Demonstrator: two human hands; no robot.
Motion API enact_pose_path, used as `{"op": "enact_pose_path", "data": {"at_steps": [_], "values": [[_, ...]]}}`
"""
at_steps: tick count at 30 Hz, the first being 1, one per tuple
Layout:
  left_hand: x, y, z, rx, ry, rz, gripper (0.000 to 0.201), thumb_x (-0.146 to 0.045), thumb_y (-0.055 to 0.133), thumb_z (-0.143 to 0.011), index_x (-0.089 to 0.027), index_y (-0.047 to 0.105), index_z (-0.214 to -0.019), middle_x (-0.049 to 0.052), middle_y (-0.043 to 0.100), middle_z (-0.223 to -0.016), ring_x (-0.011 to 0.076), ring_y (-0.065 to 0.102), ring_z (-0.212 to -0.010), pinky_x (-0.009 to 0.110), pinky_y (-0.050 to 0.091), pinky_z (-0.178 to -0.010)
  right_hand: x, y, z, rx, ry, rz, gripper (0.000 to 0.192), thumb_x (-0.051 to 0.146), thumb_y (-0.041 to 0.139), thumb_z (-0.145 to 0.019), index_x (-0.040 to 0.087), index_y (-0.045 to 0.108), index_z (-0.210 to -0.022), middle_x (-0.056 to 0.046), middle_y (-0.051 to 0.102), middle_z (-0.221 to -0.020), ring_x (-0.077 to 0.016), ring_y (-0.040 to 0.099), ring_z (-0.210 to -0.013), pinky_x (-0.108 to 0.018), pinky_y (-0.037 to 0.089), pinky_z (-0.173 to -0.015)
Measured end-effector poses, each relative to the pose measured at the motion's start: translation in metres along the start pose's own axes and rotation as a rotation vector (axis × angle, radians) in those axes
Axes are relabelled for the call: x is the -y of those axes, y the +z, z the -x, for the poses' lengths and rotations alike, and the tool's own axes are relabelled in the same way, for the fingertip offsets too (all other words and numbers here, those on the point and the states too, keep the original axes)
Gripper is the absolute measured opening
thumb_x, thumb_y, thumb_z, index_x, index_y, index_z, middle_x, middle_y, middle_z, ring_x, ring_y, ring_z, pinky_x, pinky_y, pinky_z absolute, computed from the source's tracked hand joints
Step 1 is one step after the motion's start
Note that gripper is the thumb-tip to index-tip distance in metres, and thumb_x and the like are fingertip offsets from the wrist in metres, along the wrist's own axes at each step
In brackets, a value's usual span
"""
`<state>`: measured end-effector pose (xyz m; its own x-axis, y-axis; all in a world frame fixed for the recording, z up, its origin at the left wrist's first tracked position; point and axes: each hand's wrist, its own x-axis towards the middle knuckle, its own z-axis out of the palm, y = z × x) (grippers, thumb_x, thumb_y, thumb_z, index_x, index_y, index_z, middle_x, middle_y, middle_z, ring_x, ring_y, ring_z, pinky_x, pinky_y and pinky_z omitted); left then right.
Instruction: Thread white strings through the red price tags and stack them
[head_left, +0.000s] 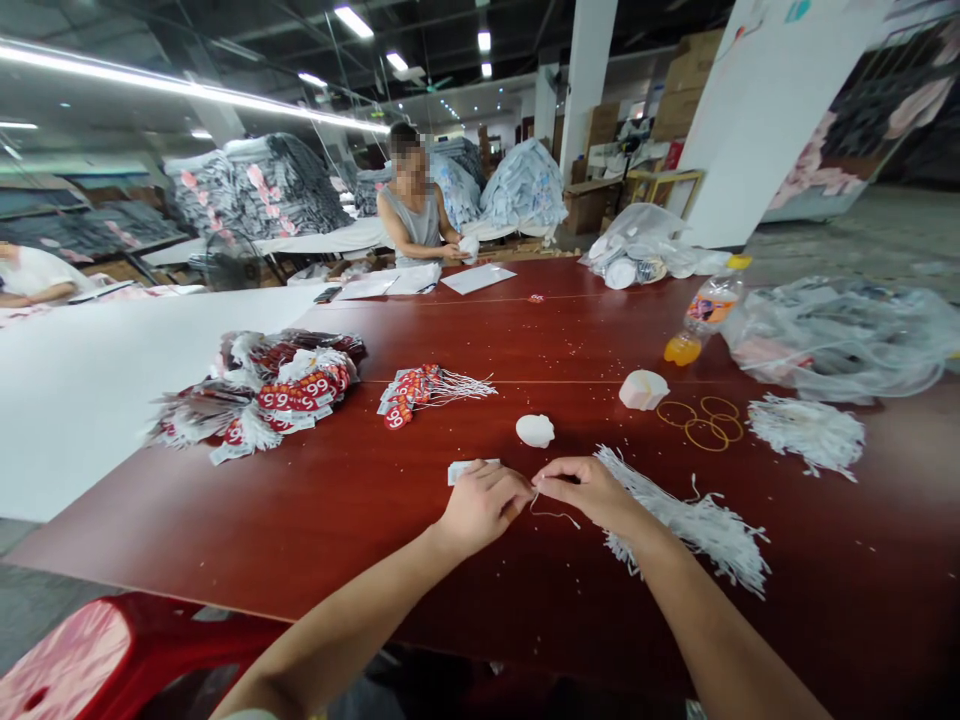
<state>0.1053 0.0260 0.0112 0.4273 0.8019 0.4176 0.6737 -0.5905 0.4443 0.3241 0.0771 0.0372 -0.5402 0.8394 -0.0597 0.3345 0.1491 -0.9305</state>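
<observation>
My left hand (pixel 484 508) is closed, its fingers curled down over a hang tag (pixel 466 468). Only the tag's pale label end shows past the knuckles; the rest is hidden. My right hand (pixel 589 490) pinches a thin white string (pixel 555 514) right beside the left fingertips, and its loose end curves down over the table. Under and beside my right forearm lies a bundle of white tag strings (pixel 694 525). A small white roundish piece (pixel 535 431) sits just beyond my hands. Farther left are a small group of red tags with strings (pixel 416 390) and a large heap of strung tags (pixel 281 390).
On the red-brown table (pixel 300 520) are yellow rubber bands (pixel 705 432), a pale block (pixel 643 389), another string bundle (pixel 806 432), a drink bottle (pixel 705 312) and plastic bags (pixel 847 335). A person (pixel 420 210) stands across the table. A red stool (pixel 135 650) is at lower left.
</observation>
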Motion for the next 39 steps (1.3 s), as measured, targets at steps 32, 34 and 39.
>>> {"op": "enact_pose_path", "data": {"at_steps": [32,34,39], "values": [[0.013,0.003,0.000,-0.230,-0.090,0.000,0.013,-0.033,0.058,-0.097,-0.023,0.067,-0.096,0.001,0.074,-0.093,0.0143,0.067,-0.075,0.027,0.053,-0.072,-0.004,0.037,0.001,-0.255,-0.181,0.481,0.027,0.029,0.048,-0.097,0.021,0.062,-0.076,-0.001,0.069,-0.077,-0.0160,0.060,-0.073,-0.027,0.037,-0.069],[0.015,0.003,-0.001,-0.208,-0.066,0.002,0.014,-0.033,0.056,-0.098,-0.023,0.067,-0.097,0.002,0.075,-0.093,0.0151,0.069,-0.078,0.028,0.054,-0.073,-0.006,0.037,0.000,-0.265,-0.164,0.489,0.030,0.033,0.048,-0.098,0.021,0.062,-0.073,-0.001,0.067,-0.074,-0.0162,0.059,-0.070,-0.027,0.036,-0.067],[0.016,0.000,0.002,-0.138,-0.035,0.053,0.018,-0.036,0.054,-0.100,-0.024,0.067,-0.098,0.004,0.074,-0.093,0.0177,0.069,-0.085,0.032,0.055,-0.081,-0.002,0.022,0.000,-0.193,-0.039,0.269,0.028,0.049,0.061,-0.090,0.024,0.073,-0.087,-0.002,0.072,-0.086,-0.0185,0.062,-0.077,-0.028,0.042,-0.068]]}}
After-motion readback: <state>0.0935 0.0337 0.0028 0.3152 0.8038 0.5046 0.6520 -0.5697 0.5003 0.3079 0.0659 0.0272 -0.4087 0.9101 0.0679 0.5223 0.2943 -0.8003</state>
